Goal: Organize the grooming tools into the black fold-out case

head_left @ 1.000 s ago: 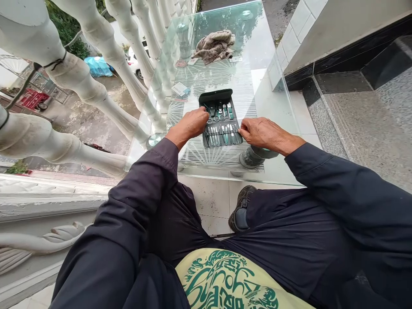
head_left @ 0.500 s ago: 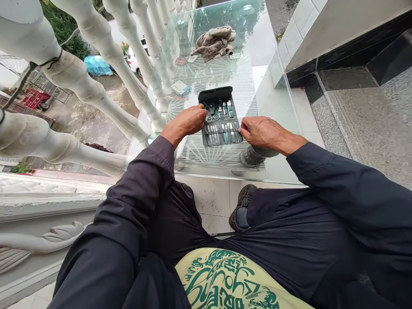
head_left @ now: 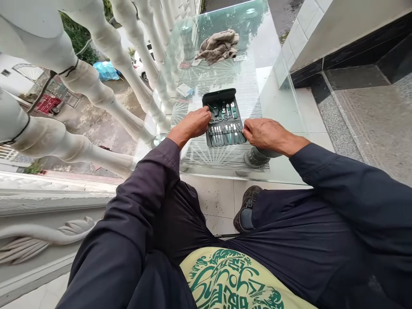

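An unfolded black manicure case (head_left: 222,122) lies on the glass table (head_left: 273,103). Its upper part holds nail clippers (head_left: 233,110) and scissors (head_left: 222,117); several slim metal tools (head_left: 225,134) stand in a row in the lower part. At the case's left edge, beside the scissors, my left hand (head_left: 193,124) has its fingers pinched together; what is between them is hidden. A thin green-tinted piece shows by those fingertips. My right hand (head_left: 264,133) is closed on the lower right edge of the case, thumb and forefinger pressed against it.
Farther back on the table lie a crumpled brown cloth (head_left: 219,46) and a small white-and-blue packet (head_left: 184,90). White balusters (head_left: 93,88) line the left side. Stone steps (head_left: 370,111) rise at the right. A dark table leg (head_left: 255,158) stands below the glass.
The whole view has shifted slightly, so everything appears a little farther right. Both hands stay at the same edges of the case, with no clear movement of the tools.
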A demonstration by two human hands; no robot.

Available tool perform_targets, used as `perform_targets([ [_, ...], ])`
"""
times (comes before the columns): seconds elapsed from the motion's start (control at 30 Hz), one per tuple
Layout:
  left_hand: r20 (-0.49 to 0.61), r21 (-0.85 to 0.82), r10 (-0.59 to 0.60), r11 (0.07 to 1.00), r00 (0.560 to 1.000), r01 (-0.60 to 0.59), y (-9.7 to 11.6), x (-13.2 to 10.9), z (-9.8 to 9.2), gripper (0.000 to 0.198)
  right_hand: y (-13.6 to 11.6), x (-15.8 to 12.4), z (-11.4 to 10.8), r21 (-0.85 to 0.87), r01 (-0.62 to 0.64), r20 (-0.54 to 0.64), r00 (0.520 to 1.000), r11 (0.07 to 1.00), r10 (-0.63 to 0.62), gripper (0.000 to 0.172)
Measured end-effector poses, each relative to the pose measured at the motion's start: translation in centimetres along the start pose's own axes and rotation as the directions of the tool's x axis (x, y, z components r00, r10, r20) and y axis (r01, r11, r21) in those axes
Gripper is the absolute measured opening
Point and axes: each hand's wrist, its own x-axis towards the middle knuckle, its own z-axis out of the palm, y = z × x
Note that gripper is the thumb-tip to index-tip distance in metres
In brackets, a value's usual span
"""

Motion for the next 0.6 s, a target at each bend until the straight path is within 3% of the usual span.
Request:
perform_targets([
  [0.27,-0.014,0.017,0.002,1.000,1.000,-0.002,-0.6,0.2,0.8,0.033,0.1,0.1,0.4,-0.038,0.012,0.003,1.000,0.999,-0.012,0.023],
  [0.6,-0.115,-0.112,0.004,0.994,0.993,-0.017,-2.2,1.0,2.8,0.026,-0.6,-0.2,0.5,-0.052,-0.023,-0.007,1.000,0.998,0.022,0.026],
])
